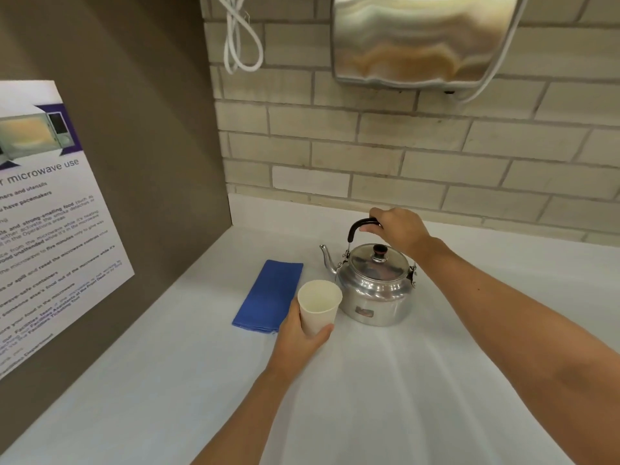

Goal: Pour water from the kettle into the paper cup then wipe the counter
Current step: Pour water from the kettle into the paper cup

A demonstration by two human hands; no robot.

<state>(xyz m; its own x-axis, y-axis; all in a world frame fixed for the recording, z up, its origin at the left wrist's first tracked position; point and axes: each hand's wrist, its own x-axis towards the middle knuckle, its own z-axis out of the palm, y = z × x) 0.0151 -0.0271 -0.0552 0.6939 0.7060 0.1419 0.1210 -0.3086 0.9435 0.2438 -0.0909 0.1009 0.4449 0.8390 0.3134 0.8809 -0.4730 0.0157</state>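
A shiny metal kettle stands on the white counter, lid on, spout pointing left. My right hand is closed around its black handle, which stands upright above the lid. A white paper cup sits just left of and in front of the kettle, and it looks empty. My left hand wraps the cup's lower part from the near side. A folded blue cloth lies flat on the counter to the left of the cup.
A brown side panel with a microwave-use notice walls off the left. Tiled wall runs behind the counter, with a steel hand dryer and a looped white cable above.
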